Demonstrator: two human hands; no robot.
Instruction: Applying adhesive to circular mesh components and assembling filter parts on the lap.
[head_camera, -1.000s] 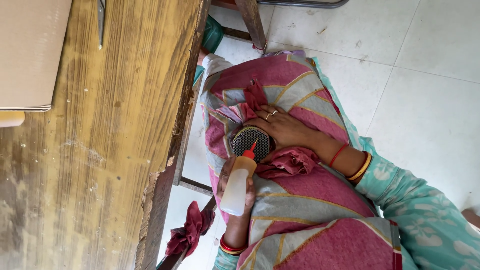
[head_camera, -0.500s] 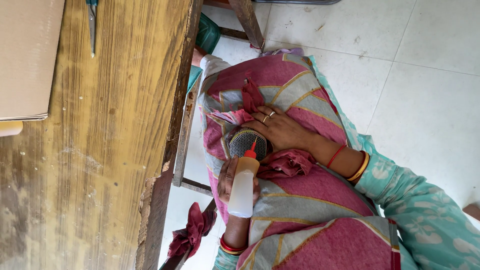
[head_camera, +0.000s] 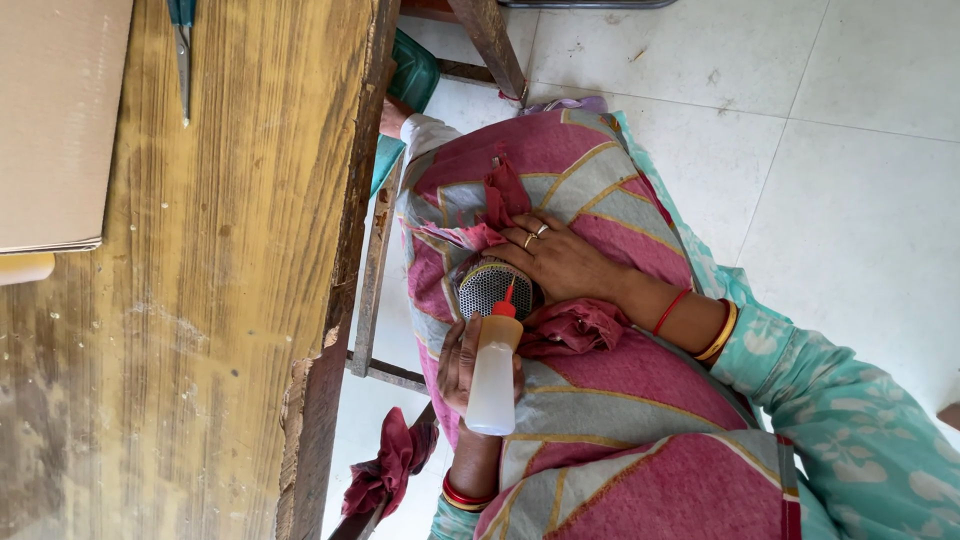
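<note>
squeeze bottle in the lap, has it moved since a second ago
No. The squeeze bottle in the left hand keeps its red nozzle at the same edge of the round mesh disc.

The squeeze bottle (head_camera: 495, 372) has slid lower, its red nozzle (head_camera: 508, 302) now over the round mesh disc (head_camera: 488, 288), just beside the fingers (head_camera: 530, 240) holding it.

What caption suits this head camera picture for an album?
Left hand tips a red-nozzled squeeze bottle onto a round mesh piece that the right hand steadies in the lap.
</note>
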